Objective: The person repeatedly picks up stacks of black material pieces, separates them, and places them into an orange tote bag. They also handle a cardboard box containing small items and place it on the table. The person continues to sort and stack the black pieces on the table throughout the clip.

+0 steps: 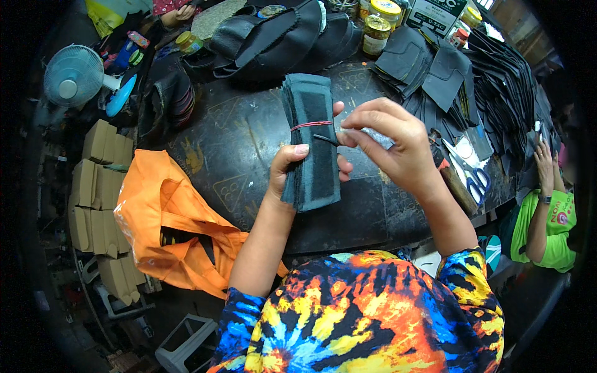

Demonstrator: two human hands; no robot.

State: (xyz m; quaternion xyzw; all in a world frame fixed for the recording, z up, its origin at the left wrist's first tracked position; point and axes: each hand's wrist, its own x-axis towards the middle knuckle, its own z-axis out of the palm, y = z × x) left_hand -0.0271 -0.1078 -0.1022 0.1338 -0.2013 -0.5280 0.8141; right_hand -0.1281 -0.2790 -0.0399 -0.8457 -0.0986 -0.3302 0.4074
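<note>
Over table [249, 130], left hand [287, 166] grips dark bundle [318, 171]; lettered box [434, 13] beyond.

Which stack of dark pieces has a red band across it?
The narrow stack in the left hand: a red band crosses it; no such band shows on the dark piles at upper right.

The bench [236, 133] leaves room to pass left of the dark bundle [320, 165], but an orange bag [146, 202] blocks the near left, scissors [477, 185] the right, and curled black pieces [280, 43] the far side.
</note>
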